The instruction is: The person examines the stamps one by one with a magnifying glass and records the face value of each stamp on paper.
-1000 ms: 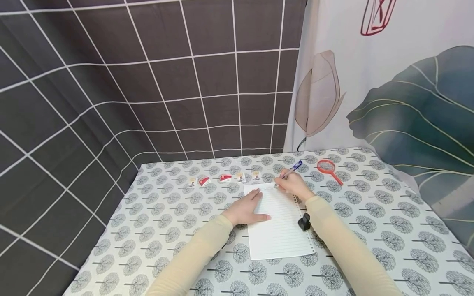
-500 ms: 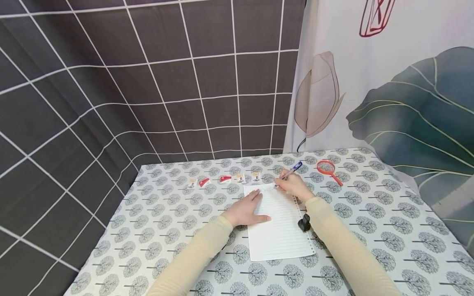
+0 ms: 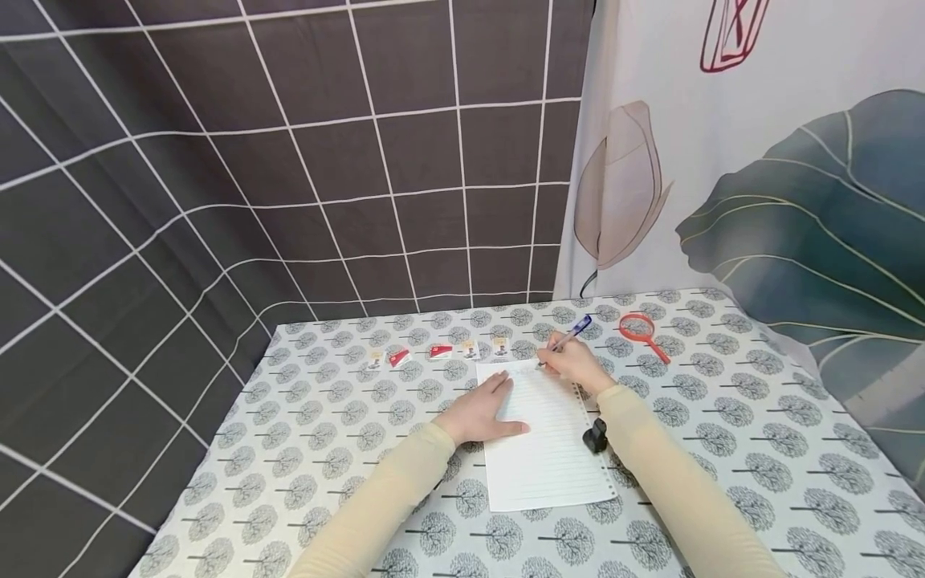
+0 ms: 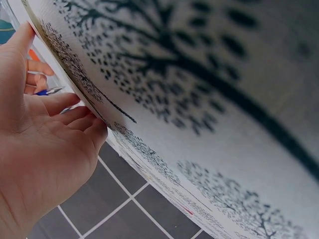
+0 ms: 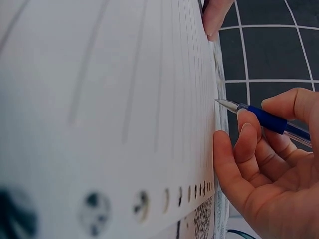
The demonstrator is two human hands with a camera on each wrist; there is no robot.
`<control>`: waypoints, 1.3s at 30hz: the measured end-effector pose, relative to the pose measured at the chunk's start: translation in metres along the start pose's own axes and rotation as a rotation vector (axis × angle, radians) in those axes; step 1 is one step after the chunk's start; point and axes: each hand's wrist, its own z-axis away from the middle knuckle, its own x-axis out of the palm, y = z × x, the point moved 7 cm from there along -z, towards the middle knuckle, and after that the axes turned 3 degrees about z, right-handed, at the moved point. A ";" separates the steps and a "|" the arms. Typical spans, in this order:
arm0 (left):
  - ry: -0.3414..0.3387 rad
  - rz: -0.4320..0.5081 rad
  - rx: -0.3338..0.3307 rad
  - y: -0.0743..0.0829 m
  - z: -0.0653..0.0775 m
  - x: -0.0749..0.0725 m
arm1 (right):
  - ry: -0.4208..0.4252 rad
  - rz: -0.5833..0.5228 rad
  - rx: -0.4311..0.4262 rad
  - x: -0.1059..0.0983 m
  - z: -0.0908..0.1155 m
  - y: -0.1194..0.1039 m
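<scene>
A lined sheet of paper (image 3: 545,457) with punched holes down its right edge lies on the patterned cloth. My left hand (image 3: 482,409) rests on the sheet's left side, fingers extended and thumb spread. Near the top right of the sheet my right hand (image 3: 574,361) pinches a blue pen (image 3: 578,325) between thumb and fingers. The right wrist view shows the metal tip of the pen (image 5: 269,119) at the paper's surface (image 5: 109,99), with the right hand's little-finger side against the sheet. Faint marks stand along the top lines, too small to read.
A red magnifying glass (image 3: 643,337) lies right of the right hand. Several small cards, among them a red and white card (image 3: 441,352), lie in a row beyond the sheet. A dark tiled-pattern curtain (image 3: 419,160) hangs behind the table. A black wrist camera (image 3: 596,436) sits by the right sleeve.
Hardly anything differs. The right hand keeps its pinch on the pen near the sheet's top, and the left hand stays in place; the whole view shifts very slightly.
</scene>
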 end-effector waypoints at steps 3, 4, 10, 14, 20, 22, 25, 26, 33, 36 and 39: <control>0.008 -0.002 0.006 0.001 0.000 0.000 | 0.000 0.001 0.000 -0.001 0.000 0.000; 0.008 -0.003 0.007 0.001 0.000 0.000 | 0.003 0.003 -0.003 -0.001 0.000 0.000; 0.006 -0.012 0.008 0.001 0.000 0.000 | 0.013 0.009 -0.012 -0.001 0.000 0.000; 0.004 -0.014 0.004 0.000 0.000 0.000 | 0.013 0.016 -0.014 -0.001 0.000 -0.001; 0.020 -0.010 -0.001 -0.002 -0.001 -0.001 | 0.006 0.013 -0.025 0.000 -0.001 -0.003; 0.018 0.005 0.001 -0.001 0.000 -0.001 | 0.012 0.011 -0.020 0.000 -0.001 -0.002; 0.010 0.021 0.006 0.000 0.000 0.000 | 0.015 0.021 -0.005 -0.001 0.000 -0.001; 0.010 0.021 0.007 0.000 0.000 0.000 | 0.011 0.026 -0.008 -0.001 0.000 -0.001; 0.021 0.005 0.002 0.000 -0.001 0.002 | -0.005 0.010 -0.018 0.000 0.001 -0.003; 0.014 0.014 -0.002 0.000 0.000 0.002 | -0.019 0.006 -0.017 0.001 0.001 -0.002; 0.012 0.014 0.001 0.001 0.000 0.002 | -0.031 0.011 -0.025 0.001 0.002 -0.002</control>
